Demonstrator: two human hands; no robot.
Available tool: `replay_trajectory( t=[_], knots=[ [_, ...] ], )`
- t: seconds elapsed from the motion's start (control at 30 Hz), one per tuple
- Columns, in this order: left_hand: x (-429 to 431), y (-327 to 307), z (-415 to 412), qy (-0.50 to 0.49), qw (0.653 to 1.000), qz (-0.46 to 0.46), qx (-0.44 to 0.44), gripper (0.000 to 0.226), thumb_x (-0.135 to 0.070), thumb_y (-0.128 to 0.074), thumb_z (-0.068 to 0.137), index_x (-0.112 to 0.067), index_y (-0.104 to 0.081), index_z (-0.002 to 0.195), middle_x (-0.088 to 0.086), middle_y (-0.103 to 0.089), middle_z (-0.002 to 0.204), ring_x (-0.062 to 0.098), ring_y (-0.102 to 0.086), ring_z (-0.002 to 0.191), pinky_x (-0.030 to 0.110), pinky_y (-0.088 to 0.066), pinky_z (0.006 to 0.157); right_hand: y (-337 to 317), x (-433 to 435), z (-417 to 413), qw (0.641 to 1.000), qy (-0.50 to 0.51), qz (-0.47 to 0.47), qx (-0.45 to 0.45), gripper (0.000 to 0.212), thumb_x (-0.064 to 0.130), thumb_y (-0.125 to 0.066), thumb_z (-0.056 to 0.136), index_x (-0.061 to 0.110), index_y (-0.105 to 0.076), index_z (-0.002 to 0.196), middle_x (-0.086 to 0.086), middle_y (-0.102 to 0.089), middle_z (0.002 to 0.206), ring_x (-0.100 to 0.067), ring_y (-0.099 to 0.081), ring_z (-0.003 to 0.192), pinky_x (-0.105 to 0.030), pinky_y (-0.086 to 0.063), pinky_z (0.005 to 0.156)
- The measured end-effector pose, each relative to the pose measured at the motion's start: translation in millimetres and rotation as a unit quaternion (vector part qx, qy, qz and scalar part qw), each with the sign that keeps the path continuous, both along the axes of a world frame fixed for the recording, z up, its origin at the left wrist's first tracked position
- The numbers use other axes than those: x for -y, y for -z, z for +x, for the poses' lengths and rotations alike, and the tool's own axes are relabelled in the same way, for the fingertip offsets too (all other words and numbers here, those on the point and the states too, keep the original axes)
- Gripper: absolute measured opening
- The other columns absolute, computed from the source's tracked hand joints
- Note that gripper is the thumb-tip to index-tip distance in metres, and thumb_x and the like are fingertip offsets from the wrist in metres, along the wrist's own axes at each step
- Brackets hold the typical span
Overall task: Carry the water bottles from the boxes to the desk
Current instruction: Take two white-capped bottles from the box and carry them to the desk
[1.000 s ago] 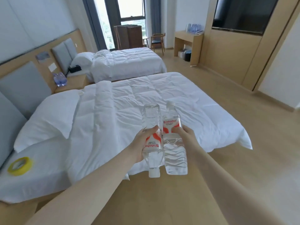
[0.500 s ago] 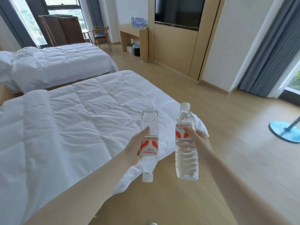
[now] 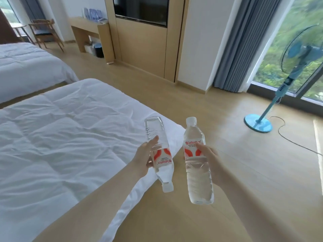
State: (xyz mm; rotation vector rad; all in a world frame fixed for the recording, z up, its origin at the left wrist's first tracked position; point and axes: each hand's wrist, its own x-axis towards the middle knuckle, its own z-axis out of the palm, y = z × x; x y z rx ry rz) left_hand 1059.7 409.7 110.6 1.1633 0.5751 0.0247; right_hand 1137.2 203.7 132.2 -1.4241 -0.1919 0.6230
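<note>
Two Wahaha water bottles are held out in front of the person, one in each hand, above the foot corner of the near bed [image 3: 61, 145] and the wooden floor [image 3: 201, 109]. The left-hand bottle [image 3: 158, 151] is upside down and tilted, its white cap [image 3: 167, 187] pointing down toward 5 o'clock and its base up at about 11 o'clock; the left hand [image 3: 142, 159] grips it around the red-and-white label, the fingers [image 3: 153, 141] closed on its side. The right-hand bottle [image 3: 196, 163] stands nearly upright, white cap at 12 o'clock, and the right hand [image 3: 209, 159] holds it at the label from the 3 o'clock side, fingers wrapped round the body. The two bottles are just beside each other and do not touch. Both forearms are bare and reach in from the bottom edge. Far off at about 11 o'clock stands the wooden desk against the wall, its tabletop [image 3: 85, 23] carrying a blurred cluster of bluish bottles [image 3: 92, 13]; a wooden chair [image 3: 45, 32] sits to its 9 o'clock side. A dark television [image 3: 141, 9] hangs on a wood panel at 12 o'clock. A second bed [image 3: 26, 67] lies at 10 o'clock. At 2 o'clock a blue pedestal fan [image 3: 286, 75] stands by the window beside grey curtains [image 3: 244, 41], its cord trailing over the floor.
</note>
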Motion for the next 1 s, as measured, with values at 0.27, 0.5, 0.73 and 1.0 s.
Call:
replay_trajectory(
  t=[0.27,0.5,0.73,1.0],
  knots=[
    [34.6,-13.3,95.9,0.068,0.989,-0.130,0.023,0.044,-0.049,-0.042,0.096,-0.009,-0.060,0.104,0.007,-0.066,0.079,0.018,-0.066,0.070,0.030,-0.055,0.067,1.2,24.8,77.7,0.998,-0.003,0.046,-0.032,0.086,0.057,-0.085,0.049,-0.003,-0.067,0.109,-0.032,-0.065,0.110,-0.046,-0.062,0.095,-0.062,-0.046,0.095],
    [85.3,-63.3,200.1,0.104,0.985,-0.136,-0.010,0.029,-0.034,-0.053,0.083,-0.006,-0.059,0.087,0.008,-0.057,0.077,0.021,-0.057,0.067,0.034,-0.046,0.072,-32.5,75.8,187.9,0.991,-0.006,0.127,-0.038,0.070,0.049,-0.073,0.052,-0.001,-0.061,0.100,-0.015,-0.066,0.079,-0.026,-0.064,0.062,-0.033,-0.053,0.063],
    [141.3,-82.5,287.4,0.222,0.971,-0.092,-0.014,0.030,-0.040,-0.055,0.084,-0.011,-0.061,0.086,0.007,-0.049,0.082,0.019,-0.049,0.073,0.032,-0.043,0.069,-46.0,125.5,278.0,0.971,-0.046,0.233,-0.039,0.074,0.051,-0.089,0.035,0.008,-0.064,0.090,-0.008,-0.066,0.072,-0.019,-0.064,0.057,-0.026,-0.054,0.053],
    [159.5,-65.2,376.2,0.196,0.976,-0.091,0.005,0.030,-0.017,-0.056,0.090,0.007,-0.060,0.107,0.027,-0.068,0.094,0.039,-0.070,0.077,0.049,-0.058,0.070,-11.5,161.7,356.9,0.978,-0.028,0.181,-0.097,0.085,0.056,-0.086,0.040,0.006,-0.061,0.104,-0.015,-0.059,0.088,-0.028,-0.058,0.072,-0.034,-0.052,0.064]
  ],
)
